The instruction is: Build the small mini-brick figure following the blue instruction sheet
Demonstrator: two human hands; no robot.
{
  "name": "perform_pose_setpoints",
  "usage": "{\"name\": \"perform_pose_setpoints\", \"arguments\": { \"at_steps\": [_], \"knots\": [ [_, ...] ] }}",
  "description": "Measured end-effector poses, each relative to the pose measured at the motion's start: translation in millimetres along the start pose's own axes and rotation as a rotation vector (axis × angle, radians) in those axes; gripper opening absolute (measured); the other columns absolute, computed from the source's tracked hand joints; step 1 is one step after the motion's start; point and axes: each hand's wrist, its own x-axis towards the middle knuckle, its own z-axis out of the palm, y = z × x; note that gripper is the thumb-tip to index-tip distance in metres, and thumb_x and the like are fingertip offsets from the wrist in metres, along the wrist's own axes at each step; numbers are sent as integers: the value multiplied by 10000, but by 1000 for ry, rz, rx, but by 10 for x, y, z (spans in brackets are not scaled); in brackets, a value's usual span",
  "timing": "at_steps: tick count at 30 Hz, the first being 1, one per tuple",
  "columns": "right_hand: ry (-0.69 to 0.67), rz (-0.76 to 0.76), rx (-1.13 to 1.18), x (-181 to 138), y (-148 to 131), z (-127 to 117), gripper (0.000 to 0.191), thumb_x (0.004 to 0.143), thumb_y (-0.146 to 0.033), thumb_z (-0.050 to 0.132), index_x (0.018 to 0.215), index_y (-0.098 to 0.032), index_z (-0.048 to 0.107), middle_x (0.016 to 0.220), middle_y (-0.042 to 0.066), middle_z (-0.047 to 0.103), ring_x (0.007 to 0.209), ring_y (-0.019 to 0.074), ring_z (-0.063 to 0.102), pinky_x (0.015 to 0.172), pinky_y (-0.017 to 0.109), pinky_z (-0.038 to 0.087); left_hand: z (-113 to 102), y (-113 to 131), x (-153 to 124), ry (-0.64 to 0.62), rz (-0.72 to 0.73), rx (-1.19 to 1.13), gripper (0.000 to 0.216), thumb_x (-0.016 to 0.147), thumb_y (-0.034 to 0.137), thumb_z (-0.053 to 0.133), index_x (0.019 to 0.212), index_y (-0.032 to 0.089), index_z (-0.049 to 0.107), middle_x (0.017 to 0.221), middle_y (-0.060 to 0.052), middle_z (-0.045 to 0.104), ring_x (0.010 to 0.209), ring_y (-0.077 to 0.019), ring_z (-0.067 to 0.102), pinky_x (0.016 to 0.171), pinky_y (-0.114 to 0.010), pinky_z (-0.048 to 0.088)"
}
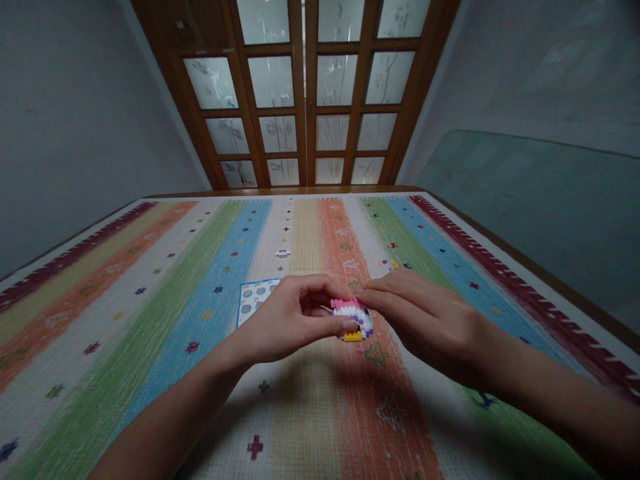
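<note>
A small figure of tiny toy building bricks [353,312], pink, white, purple and yellow, is held low over the striped tablecloth. My left hand [295,313] is closed on its left side, the thumb across the front and the fingers curled behind. From the right, my right hand [430,320] meets the upper right edge of the figure with its fingers pressed together; its thumb is hidden. Partly behind my left hand lies a blue-edged instruction sheet [247,300] with grey round pictures.
A small white and purple brick piece [283,253] lies beyond my left hand. Several loose yellow and purple bricks [389,264] are just beyond my right hand. The striped tablecloth [165,320] covers the table, with wood-framed glass doors [305,107] behind it and walls either side.
</note>
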Motion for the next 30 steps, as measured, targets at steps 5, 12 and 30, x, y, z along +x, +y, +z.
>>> {"name": "perform_pose_setpoints", "arguments": {
  "at_steps": [5,12,30],
  "knots": [
    [11,-16,-76,17,-31,8,252,941,-97,352,915,-73,601,746,117,650,742,203,615,627,337,522,5,8,-4,-7,-10,-16,174,649,180,766,767,129,649,719,-6,684,671,-121,655,703,-266,535],
    [1,-41,-83,12,-35,-1,236,926,-78,366,907,-86,601,738,108,641,762,205,606,616,333,510,-6,9,-1,-12,-12,-33,176,636,146,770,764,119,651,712,-2,685,657,-100,644,665,-222,518],
    [-54,102,107,-25,-20,-54,314,873,-89,465,1176,-137,529,1052,140,637,970,213,610,785,343,547,-20,23,-4,17,38,4,157,672,174,745,787,120,652,753,-28,693,690,-126,648,691,-259,522]
  ]
}}
